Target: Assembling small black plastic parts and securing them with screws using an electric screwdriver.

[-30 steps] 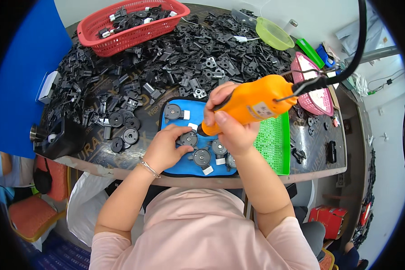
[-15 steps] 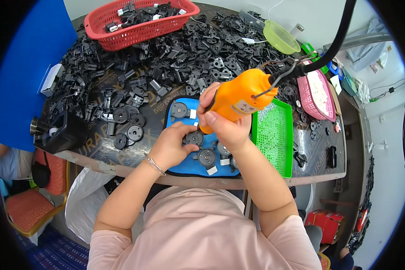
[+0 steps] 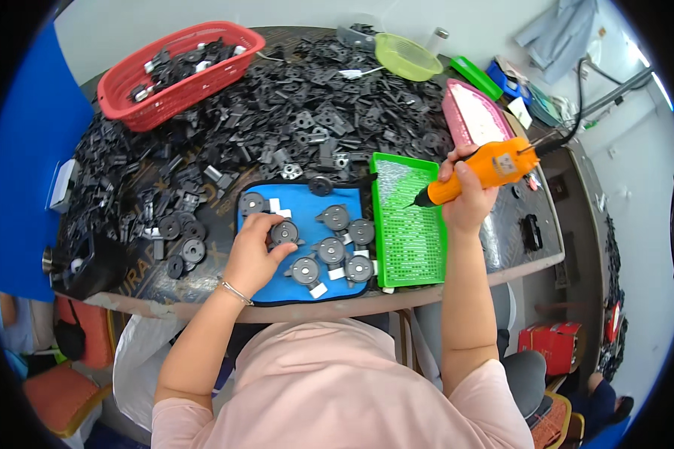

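Note:
On the blue mat point(image 3: 273, 290), my left hand point(image 3: 253, 254) has its thumb and fingers closed around the sides of a round black plastic part point(image 3: 284, 233) with a white tab. Several similar round parts point(image 3: 331, 250) lie to its right, some with white tabs showing. My right hand point(image 3: 468, 198) grips an orange electric screwdriver point(image 3: 483, 170). Its thin bit points down and left, above a green perforated tray point(image 3: 412, 283) with small shiny screws in it. Whether a screw sits on the bit is too small to tell.
Black plastic parts point(image 3: 277, 112) are heaped across the back of the table. A red basket point(image 3: 180, 93) stands far left, a pink basket point(image 3: 457, 120) and a yellow-green one point(image 3: 408, 60) far right. A black box point(image 3: 90, 266) sits at the left edge. The screwdriver's cord runs up right.
My right hand has carried the screwdriver rightward, from above the round part to above the green tray. My left hand stays at a round part on the mat. The view has shifted.

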Demonstrator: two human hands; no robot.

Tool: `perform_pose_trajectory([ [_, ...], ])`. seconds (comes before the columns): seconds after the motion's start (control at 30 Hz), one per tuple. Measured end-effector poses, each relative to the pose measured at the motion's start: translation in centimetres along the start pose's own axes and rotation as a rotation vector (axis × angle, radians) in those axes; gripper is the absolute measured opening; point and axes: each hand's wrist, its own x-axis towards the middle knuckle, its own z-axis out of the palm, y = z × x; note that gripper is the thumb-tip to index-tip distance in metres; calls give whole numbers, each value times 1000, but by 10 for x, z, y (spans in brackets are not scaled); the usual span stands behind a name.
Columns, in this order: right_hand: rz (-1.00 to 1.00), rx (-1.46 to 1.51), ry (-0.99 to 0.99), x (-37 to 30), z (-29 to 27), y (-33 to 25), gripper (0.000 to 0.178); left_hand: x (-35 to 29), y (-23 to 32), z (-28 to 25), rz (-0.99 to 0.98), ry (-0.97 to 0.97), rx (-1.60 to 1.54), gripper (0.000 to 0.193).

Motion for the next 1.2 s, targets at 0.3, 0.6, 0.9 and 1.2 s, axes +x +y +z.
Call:
perform_pose_trajectory([
  [0.3,-57,-13,110,-7,-20,14,25,13,14,11,-55,-136,18,48],
  [0.6,-25,-45,76,-6,-23,17,26,17,11,10,-93,-144,32,46],
  [0.9,17,8,88,-6,-28,20,24,19,4,3,-88,-136,-8,47],
  [1.2,-37,73,56,-4,-12,0,25,20,9,9,-107,-171,-9,50],
])
